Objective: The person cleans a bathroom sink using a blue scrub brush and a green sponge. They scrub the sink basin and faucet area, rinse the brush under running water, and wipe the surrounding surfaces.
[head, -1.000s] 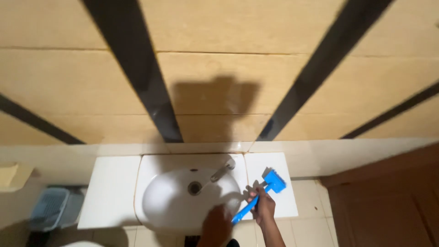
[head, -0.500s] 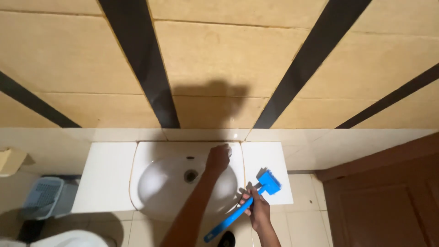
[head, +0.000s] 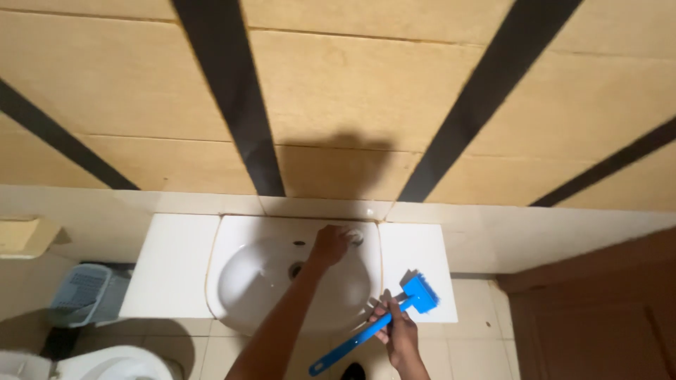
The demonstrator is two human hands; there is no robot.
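While left hand [head: 329,245] grips the tap [head: 354,237] at the sink [head: 232,281] rim, right hand [head: 398,332] clenches the blue brush [head: 394,317] beside the basin; scrubbing looks not yet begun.

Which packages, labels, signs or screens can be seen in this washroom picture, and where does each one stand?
No labels, signs or screens show.
Beige box: at the left edge on the wall ledge, boxy, possibly a package; too dim to tell.
Otherwise only the left hand at the tap over the white sink, and the right hand holding a blue brush.
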